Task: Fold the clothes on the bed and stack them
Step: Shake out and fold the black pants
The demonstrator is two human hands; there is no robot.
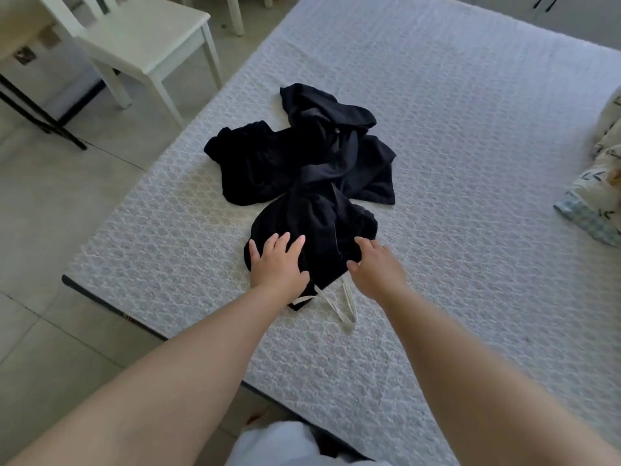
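Black clothes (302,163): matt soft cloth, creased. Drawstring (347,309): flat off-white woven tape. Mattress cover (470,163): white quilted textile, raised pattern. Chair (141,38): white painted, smooth. Floor (50,230): pale tiles, slight sheen.

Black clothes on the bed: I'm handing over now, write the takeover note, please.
Left hand: fingers straight, resting flat on the near part of the black fabric pile.
Right hand: fingers spread at the pile's near right edge, gripping nothing that I can see.
Crumpled pile of black clothes: lies mid-bed on the white textured mattress cover; a cream drawstring trails from the near garment.
Done: nothing folded, no stack visible.
Left: separate the garments, fold each, stack them on the bed.
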